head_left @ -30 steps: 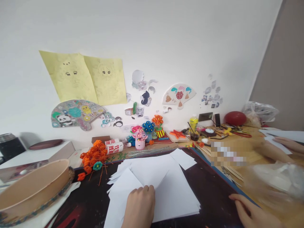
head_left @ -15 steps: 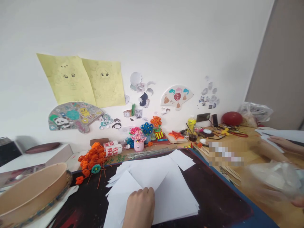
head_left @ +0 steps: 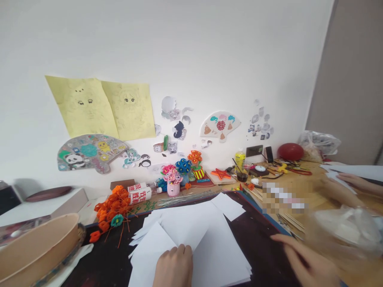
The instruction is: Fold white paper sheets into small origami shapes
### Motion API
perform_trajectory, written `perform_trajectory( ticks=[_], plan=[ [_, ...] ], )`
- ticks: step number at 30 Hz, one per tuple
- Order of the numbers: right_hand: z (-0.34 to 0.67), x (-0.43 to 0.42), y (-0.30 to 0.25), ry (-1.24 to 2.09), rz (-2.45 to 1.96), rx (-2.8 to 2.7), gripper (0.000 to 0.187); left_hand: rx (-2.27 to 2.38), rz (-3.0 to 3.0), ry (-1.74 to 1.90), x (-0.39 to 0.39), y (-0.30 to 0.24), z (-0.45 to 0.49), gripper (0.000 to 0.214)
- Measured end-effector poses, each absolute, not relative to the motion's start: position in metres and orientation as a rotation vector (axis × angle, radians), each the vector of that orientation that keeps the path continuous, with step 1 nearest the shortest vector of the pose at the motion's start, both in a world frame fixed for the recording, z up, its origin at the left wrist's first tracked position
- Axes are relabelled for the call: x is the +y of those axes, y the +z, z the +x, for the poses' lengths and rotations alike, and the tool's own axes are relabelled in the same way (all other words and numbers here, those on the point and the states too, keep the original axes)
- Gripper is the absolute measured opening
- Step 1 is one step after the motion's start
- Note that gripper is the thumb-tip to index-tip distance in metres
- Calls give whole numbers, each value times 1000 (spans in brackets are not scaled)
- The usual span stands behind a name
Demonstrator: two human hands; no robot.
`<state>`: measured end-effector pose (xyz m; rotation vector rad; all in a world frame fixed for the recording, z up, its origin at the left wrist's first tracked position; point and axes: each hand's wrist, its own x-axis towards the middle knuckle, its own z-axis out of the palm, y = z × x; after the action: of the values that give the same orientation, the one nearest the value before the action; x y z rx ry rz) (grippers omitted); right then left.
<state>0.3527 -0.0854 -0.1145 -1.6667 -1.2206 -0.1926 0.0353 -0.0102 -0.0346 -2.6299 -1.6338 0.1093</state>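
My left hand [head_left: 175, 266] rests at the bottom centre on a loose stack of white paper sheets [head_left: 215, 239], fingers curled and pressed together on the tip of a folded sheet. The sheets lie fanned out on a dark mat [head_left: 263, 249]. My right hand [head_left: 305, 261] is at the lower right, blurred, its fingers stretched out to the left over the mat's right edge and holding nothing. A crumpled clear plastic bag [head_left: 348, 229] lies just beyond it.
Another person's hands [head_left: 344, 187] handle white paper at the far right. A beige round basket [head_left: 36, 247] sits at the lower left, with orange paper flowers [head_left: 112, 203] beside it. Glue bottles [head_left: 140, 195], small flower pots [head_left: 173, 181], wooden sticks [head_left: 289, 219] and craft clutter line the wall.
My right hand dropped out of view and has come back in, reaching left over the mat. My left hand stayed on the paper. The view shifted slightly right and down.
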Motion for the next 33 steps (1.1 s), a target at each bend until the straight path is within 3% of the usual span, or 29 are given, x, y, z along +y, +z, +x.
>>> perform_trajectory(
  ticks=[4, 15, 28, 33],
  plan=[
    [340, -56, -121, 126, -1662, -1639, 29, -1648, -2628, 98, -10, -35, 35, 29],
    [361, -59, -130, 486, -1689, -1455, 40, -1685, -2680, 180, -11, -29, 36, 32],
    [358, -61, -126, 560, -1645, -1395, 38, -1682, -2690, 237, -12, -24, 40, 32],
    [355, -70, -122, 375, -1623, -1238, 37, -1657, -2699, 220, -12, -28, 37, 32]
  ],
)
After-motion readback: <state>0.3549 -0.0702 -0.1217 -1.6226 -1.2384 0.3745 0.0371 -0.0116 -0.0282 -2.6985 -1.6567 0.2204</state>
